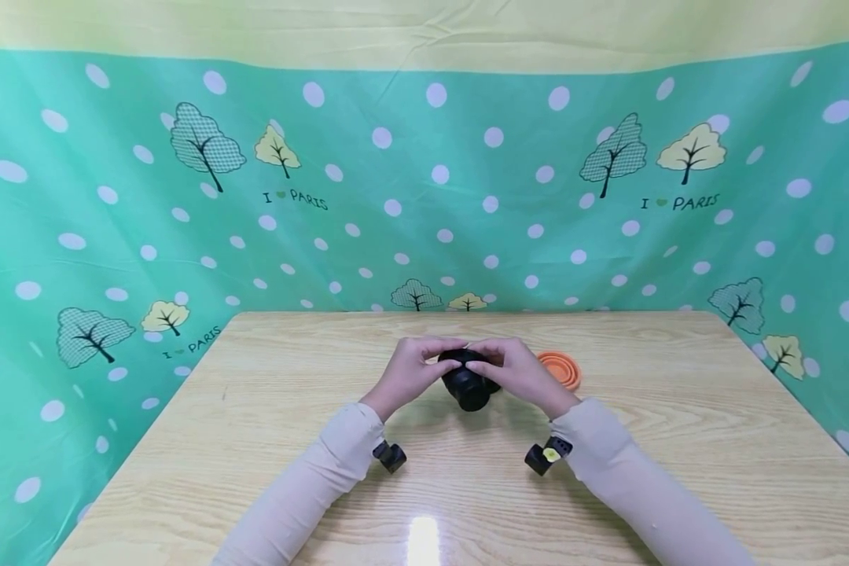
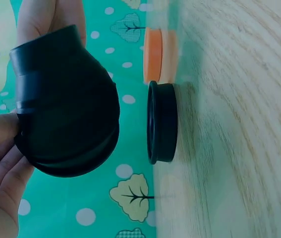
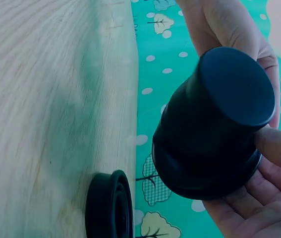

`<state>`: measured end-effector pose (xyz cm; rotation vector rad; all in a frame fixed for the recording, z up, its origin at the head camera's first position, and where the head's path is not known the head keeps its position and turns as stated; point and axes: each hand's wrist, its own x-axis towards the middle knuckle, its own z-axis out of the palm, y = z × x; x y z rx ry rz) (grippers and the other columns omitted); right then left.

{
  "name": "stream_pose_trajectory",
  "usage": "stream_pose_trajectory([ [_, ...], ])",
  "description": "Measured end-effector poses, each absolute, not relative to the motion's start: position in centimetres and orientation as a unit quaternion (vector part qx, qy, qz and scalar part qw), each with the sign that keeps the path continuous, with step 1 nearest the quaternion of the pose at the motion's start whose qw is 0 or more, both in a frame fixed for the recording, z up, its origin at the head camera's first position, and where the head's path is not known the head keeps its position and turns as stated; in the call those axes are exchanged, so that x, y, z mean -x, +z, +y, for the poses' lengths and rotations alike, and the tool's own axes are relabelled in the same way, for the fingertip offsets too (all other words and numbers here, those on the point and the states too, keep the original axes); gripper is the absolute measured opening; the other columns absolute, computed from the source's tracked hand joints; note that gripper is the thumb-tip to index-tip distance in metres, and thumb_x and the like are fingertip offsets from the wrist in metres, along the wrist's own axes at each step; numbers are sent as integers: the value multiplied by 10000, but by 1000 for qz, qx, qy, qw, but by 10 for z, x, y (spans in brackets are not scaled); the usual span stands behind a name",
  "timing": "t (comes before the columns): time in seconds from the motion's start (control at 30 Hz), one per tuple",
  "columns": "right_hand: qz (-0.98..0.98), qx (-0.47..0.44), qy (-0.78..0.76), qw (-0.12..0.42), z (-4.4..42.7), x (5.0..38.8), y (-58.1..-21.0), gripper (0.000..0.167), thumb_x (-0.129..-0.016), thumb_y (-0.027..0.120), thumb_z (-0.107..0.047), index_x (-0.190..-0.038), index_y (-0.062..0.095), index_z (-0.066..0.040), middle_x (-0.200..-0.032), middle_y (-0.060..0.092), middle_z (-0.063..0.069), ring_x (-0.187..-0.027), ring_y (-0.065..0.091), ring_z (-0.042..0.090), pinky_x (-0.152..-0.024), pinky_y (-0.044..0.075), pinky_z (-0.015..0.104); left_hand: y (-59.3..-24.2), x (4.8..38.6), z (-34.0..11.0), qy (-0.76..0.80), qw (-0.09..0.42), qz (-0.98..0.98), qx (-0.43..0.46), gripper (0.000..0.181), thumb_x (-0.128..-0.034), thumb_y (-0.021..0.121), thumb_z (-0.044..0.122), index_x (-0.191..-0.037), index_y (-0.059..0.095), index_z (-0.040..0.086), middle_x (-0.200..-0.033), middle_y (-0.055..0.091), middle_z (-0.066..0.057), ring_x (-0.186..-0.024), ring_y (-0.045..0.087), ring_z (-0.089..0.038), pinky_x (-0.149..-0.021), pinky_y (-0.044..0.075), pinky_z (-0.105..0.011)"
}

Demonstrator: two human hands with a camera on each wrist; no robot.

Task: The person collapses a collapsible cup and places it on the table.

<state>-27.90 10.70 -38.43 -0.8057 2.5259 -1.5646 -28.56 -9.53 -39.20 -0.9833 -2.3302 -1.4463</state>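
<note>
A black collapsible cup (image 1: 470, 391) is held in the air over the far half of the table, its flat closed end tipped toward me and down. My left hand (image 1: 412, 369) grips one side of its wide end, thumb on the near face. On the opposite side my right hand (image 1: 522, 371) pinches the same end, and both hands nearly meet at the top. In the right wrist view the smooth round base of the cup (image 3: 238, 87) faces the camera. Its wall bulges unevenly in the left wrist view. The fingertips behind the cup are hidden.
A flat black ring-shaped piece (image 2: 163, 123) stands on the table below the held cup. Beyond it, to the right, lies an orange folded cup (image 1: 560, 369) with concentric rings. The wooden table (image 1: 290, 377) ends at a green dotted curtain (image 1: 368, 196).
</note>
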Motion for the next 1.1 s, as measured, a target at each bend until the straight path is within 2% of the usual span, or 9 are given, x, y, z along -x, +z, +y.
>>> stream_pose_trajectory([
  [0.13,812,255,-524,30,109,278,-385,250,-925,609,-106,-1133,640,29,-1098,663,169,-979,641,218,-819,525,265,-390,285,-96,-512,93,-790,325,290,-850,702,91,-1137,688,52,-1111,685,-79,-1073,626,-188,-934,495,-318],
  [0.27,797,247,-551,24,112,279,-386,235,-933,589,-82,-1129,616,45,-1087,654,183,-961,631,184,-819,509,229,-387,287,-100,-564,36,-769,300,351,-885,671,138,-1222,631,47,-1208,640,-89,-1149,579,-210,-998,447,-364],
  [0.37,778,240,-580,24,113,279,-386,234,-946,557,-57,-1138,581,74,-1107,633,210,-968,610,141,-832,495,199,-385,288,-103,-595,-4,-752,284,396,-904,645,132,-1281,576,33,-1272,598,-106,-1168,564,-227,-989,454,-377],
  [0.5,756,227,-614,27,113,278,-384,242,-959,528,-51,-1158,547,86,-1129,608,223,-975,594,101,-841,488,188,-383,288,-104,-602,-30,-744,288,448,-907,641,131,-1324,525,13,-1299,565,-153,-1124,591,-249,-924,502,-354],
  [0.77,740,220,-635,16,113,279,-387,241,-956,527,-36,-1152,539,104,-1092,612,212,-934,599,67,-821,494,182,-382,286,-100,-598,-18,-747,290,395,-901,645,107,-1272,562,1,-1218,601,-181,-984,640,-228,-802,548,-277],
  [0.93,733,220,-644,10,112,279,-389,242,-954,524,-23,-1152,537,115,-1084,616,195,-926,600,56,-812,497,171,-382,286,-98,-597,-12,-749,288,379,-903,640,100,-1261,568,0,-1209,610,-166,-997,639,-224,-807,545,-270],
  [1.1,715,216,-665,13,112,280,-391,251,-953,519,-8,-1152,524,146,-1012,626,80,-890,591,56,-780,501,162,-381,285,-97,-594,0,-750,290,369,-906,631,85,-1253,565,-22,-1202,608,-183,-1024,631,-239,-828,537,-262],
])
